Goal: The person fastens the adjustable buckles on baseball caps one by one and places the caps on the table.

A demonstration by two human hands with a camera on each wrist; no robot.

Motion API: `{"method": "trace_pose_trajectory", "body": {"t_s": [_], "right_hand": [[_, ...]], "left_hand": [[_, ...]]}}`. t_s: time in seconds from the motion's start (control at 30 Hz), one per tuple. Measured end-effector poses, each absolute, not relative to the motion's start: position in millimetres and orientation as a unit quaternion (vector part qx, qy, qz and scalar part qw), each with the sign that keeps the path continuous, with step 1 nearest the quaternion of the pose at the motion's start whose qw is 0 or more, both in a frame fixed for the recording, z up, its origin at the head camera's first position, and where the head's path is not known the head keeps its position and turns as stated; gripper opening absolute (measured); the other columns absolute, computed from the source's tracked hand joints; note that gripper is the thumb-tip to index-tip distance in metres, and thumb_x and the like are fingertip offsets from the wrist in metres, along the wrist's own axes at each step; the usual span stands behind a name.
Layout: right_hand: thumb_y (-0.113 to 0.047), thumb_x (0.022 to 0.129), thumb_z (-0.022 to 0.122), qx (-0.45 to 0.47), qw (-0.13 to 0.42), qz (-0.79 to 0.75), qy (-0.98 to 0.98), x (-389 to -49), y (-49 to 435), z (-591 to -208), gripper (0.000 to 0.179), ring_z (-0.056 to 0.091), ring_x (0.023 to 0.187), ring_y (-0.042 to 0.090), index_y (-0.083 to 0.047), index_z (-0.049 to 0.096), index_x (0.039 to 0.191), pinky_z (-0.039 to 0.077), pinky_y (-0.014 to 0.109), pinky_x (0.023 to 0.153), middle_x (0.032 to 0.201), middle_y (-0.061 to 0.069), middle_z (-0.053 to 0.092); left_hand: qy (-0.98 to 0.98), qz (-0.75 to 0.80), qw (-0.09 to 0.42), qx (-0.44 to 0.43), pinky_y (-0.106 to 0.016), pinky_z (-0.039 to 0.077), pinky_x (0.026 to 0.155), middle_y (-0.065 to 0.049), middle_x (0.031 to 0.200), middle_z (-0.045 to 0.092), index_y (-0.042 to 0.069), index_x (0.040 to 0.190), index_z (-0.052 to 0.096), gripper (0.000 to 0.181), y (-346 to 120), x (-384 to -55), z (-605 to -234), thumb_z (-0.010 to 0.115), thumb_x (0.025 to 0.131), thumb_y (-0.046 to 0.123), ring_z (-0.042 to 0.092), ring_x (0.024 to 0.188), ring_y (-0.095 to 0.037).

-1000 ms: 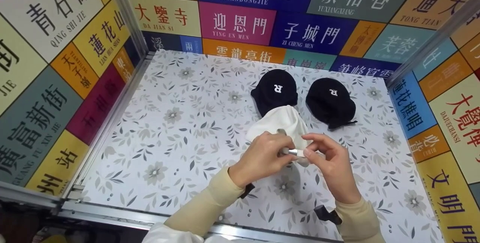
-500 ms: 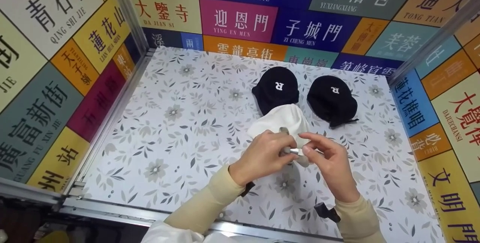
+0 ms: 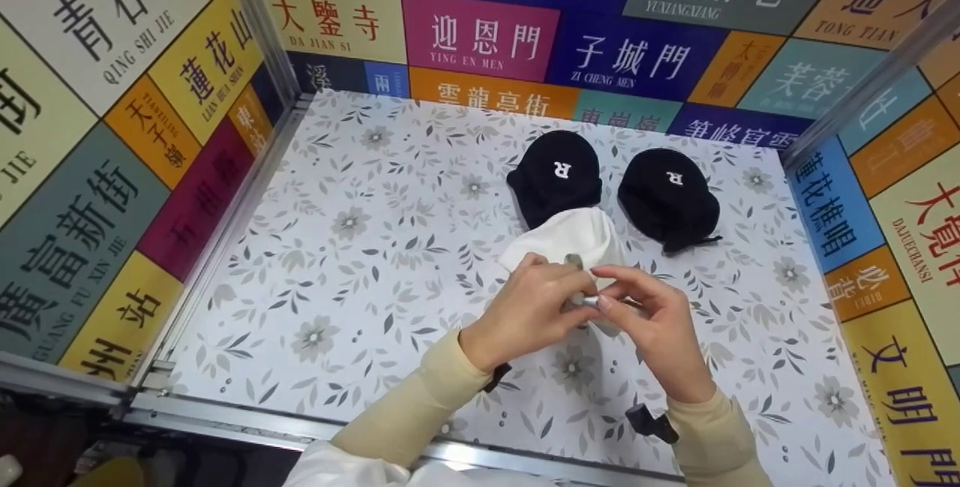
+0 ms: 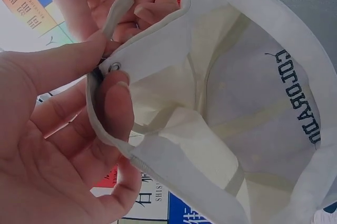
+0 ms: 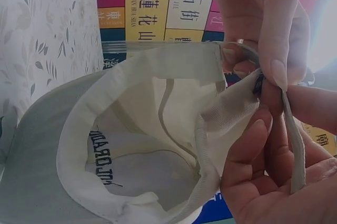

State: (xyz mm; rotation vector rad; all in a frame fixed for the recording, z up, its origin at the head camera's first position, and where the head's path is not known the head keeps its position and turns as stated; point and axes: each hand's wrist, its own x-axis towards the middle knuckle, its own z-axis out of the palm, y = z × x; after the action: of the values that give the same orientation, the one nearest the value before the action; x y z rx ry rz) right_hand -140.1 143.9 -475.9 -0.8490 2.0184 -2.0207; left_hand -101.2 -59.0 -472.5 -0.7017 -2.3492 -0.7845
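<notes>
A white baseball cap (image 3: 570,235) is lifted off the table, its inside and grey-white brim showing in the left wrist view; dark stitched letters (image 4: 300,98) mark the inner front. With thumb and fingers my left hand (image 3: 536,311) pinches the cap's back band by its adjusting strap. My right hand (image 3: 660,322) pinches the same strap (image 5: 295,145) right beside it, and the fingertips of both hands meet there. Between them a bit of silvery metal (image 3: 585,299) shows, mostly covered by fingers. A metal eyelet (image 4: 115,67) sits in the band next to my left thumb.
Two black caps with a white letter, one left (image 3: 559,175) and one right (image 3: 667,198), lie beyond my hands on the floral-covered table (image 3: 345,284). Sign-printed panels (image 3: 480,37) wall in the back and sides. A metal rail (image 3: 247,427) edges the front.
The right fingertips have moved left toward my left hand, and less of the silvery metal and strap shows between them. The head view has shifted slightly. Both black caps stay in place.
</notes>
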Motion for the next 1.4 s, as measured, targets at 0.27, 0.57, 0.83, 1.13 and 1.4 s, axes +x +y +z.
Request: {"method": "trace_pose_trajectory", "body": {"t_s": [0.27, 0.57, 0.83, 1.13, 1.4], "right_hand": [[0.001, 0.092, 0.07, -0.277, 0.069, -0.67, 0.685, -140.8, 146.2, -479.2, 0.032, 0.065, 0.077, 0.03, 0.002, 0.066, 0.123, 0.056, 0.031, 0.069, 0.085, 0.026, 0.064], [0.006, 0.09, 0.07, -0.272, 0.057, -0.686, 0.672, -141.0, 147.0, -479.5, 0.03, 0.061, 0.07, 0.027, 0.006, 0.067, 0.12, 0.053, 0.029, 0.064, 0.082, 0.027, 0.061], [0.006, 0.091, 0.068, -0.269, 0.071, -0.689, 0.669, -142.2, 147.7, -479.0, 0.03, 0.057, 0.068, 0.024, 0.008, 0.065, 0.121, 0.049, 0.031, 0.063, 0.081, 0.026, 0.059], [0.004, 0.092, 0.068, -0.274, 0.068, -0.645, 0.71, -139.6, 144.3, -472.5, 0.03, 0.06, 0.068, 0.026, 0.003, 0.068, 0.122, 0.052, 0.029, 0.061, 0.088, 0.026, 0.064], [0.003, 0.092, 0.068, -0.286, 0.089, -0.646, 0.702, -142.2, 144.5, -481.3, 0.032, 0.06, 0.071, 0.025, 0.0, 0.067, 0.124, 0.054, 0.03, 0.066, 0.089, 0.026, 0.064]], "left_hand": [[-0.882, -0.276, 0.281, -0.259, -0.03, 0.036, 0.072, 0.013, 0.082, 0.067, 0.02, 0.086, 0.07, 0.017, -60.1, -101.1, -473.5, 0.079, 0.086, 0.035, 0.061, 0.077, -0.002], [-0.885, -0.274, 0.279, -0.252, -0.031, 0.037, 0.071, 0.012, 0.081, 0.067, 0.019, 0.086, 0.069, 0.02, -62.0, -101.4, -474.4, 0.081, 0.084, 0.036, 0.061, 0.075, -0.004], [-0.88, -0.287, 0.276, -0.258, -0.029, 0.036, 0.07, 0.012, 0.079, 0.065, 0.019, 0.086, 0.068, 0.019, -63.7, -100.6, -476.5, 0.081, 0.084, 0.033, 0.058, 0.072, -0.003], [-0.88, -0.291, 0.267, -0.263, -0.029, 0.035, 0.069, 0.013, 0.081, 0.068, 0.02, 0.088, 0.069, 0.018, -62.2, -100.1, -476.3, 0.083, 0.083, 0.031, 0.06, 0.073, -0.002], [-0.886, -0.286, 0.257, -0.257, -0.029, 0.037, 0.07, 0.013, 0.084, 0.069, 0.021, 0.092, 0.073, 0.016, -60.1, -100.6, -475.8, 0.082, 0.085, 0.031, 0.061, 0.074, -0.003]]}}
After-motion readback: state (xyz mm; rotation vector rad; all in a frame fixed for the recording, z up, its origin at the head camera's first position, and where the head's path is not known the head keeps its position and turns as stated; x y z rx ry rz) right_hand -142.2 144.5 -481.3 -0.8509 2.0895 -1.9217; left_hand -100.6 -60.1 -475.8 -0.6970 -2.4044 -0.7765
